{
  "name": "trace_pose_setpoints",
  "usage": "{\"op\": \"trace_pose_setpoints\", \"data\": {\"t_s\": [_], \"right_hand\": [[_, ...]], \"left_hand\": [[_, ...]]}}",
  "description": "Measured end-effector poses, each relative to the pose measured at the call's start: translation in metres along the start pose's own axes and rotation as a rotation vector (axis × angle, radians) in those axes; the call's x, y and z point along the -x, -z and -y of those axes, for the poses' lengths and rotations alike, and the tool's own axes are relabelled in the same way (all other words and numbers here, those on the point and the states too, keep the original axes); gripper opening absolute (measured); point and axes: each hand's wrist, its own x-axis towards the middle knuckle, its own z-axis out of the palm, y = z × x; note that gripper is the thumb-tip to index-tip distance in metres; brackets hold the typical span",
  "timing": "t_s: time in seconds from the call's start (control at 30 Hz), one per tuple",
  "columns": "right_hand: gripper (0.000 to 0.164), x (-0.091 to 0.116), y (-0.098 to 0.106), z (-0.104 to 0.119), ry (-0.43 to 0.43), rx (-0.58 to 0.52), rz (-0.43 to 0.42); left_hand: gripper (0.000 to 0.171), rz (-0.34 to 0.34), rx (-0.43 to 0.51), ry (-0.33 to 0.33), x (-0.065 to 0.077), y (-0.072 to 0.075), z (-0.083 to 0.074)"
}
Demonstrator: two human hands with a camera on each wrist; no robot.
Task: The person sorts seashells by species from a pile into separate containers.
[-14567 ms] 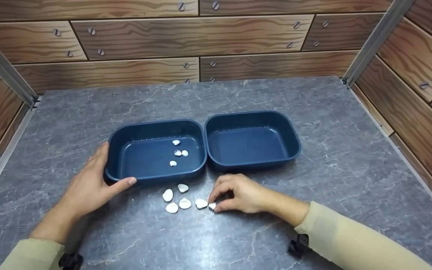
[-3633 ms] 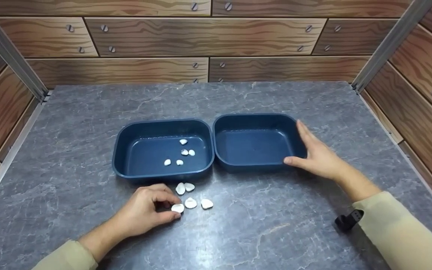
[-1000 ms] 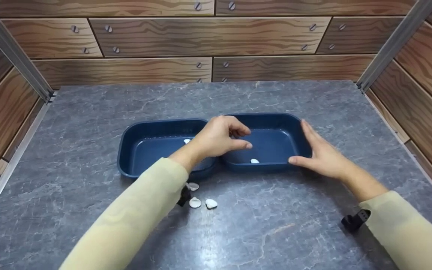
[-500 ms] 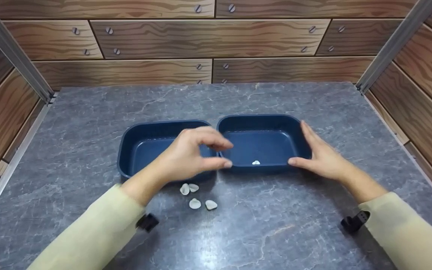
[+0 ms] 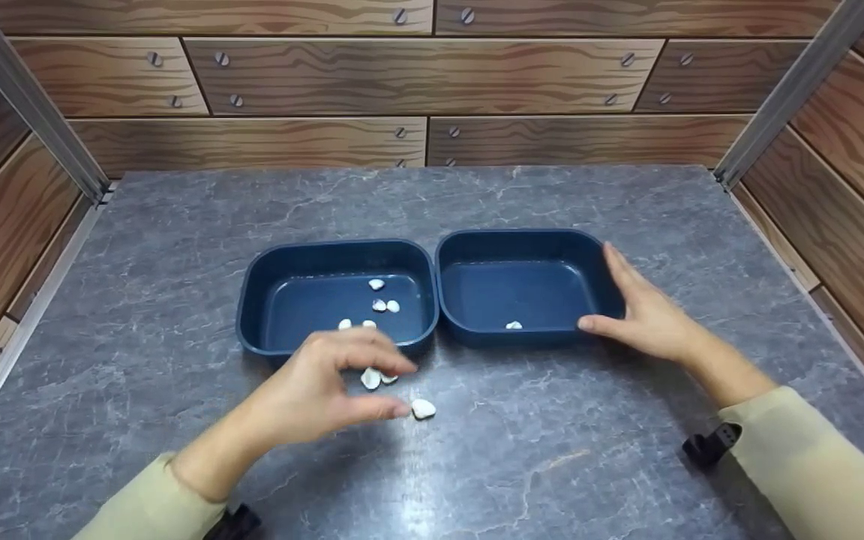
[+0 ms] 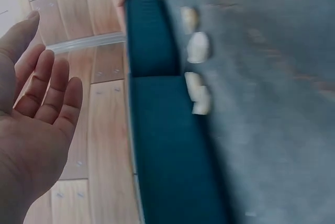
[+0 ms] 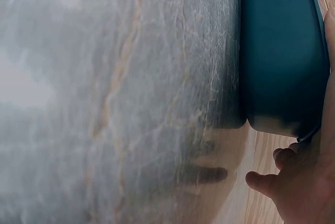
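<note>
My left hand hovers over the tabletop in front of the left bin, thumb and fingers spread, holding nothing. Just beyond its thumb tip lies a white seashell; two more sit near its fingers, one in front. In the left wrist view, several shells line the bin's side. My right hand rests against the right bin's outer end, its thumb at the front rim. That dark blue right bin contains a white shell. Several small shells lie inside the left bin.
The two bins stand side by side, touching, on a grey marble-patterned table. Wood-patterned panels rise behind and at both sides, with metal corner posts.
Earlier my right hand pinched a shell while my left held the left bin. Later my left hand pinched a shell, which now lies in the right bin; that hand has returned, open, toward the table shells.
</note>
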Motion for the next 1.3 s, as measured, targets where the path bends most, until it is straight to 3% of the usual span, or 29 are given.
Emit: {"op": "trace_pose_setpoints", "data": {"t_s": [0.2, 0.43, 0.77, 1.3], "right_hand": [[0.122, 0.001, 0.000, 0.000, -0.009, -0.001, 0.003], [0.123, 0.000, 0.000, 0.001, -0.003, 0.004, 0.003], [0.122, 0.000, 0.001, 0.000, 0.005, -0.010, 0.005], [0.121, 0.001, 0.000, -0.001, 0.013, -0.003, -0.007]], "left_hand": [[0.028, 0.006, 0.007, 0.069, 0.024, -0.008, 0.021], [0.029, 0.045, 0.008, 0.129, 0.038, -0.015, 0.044], [0.032, 0.067, 0.010, 0.223, 0.040, -0.012, 0.058], [0.032, 0.048, -0.043, 0.223, 0.036, -0.022, 0.065]]}}
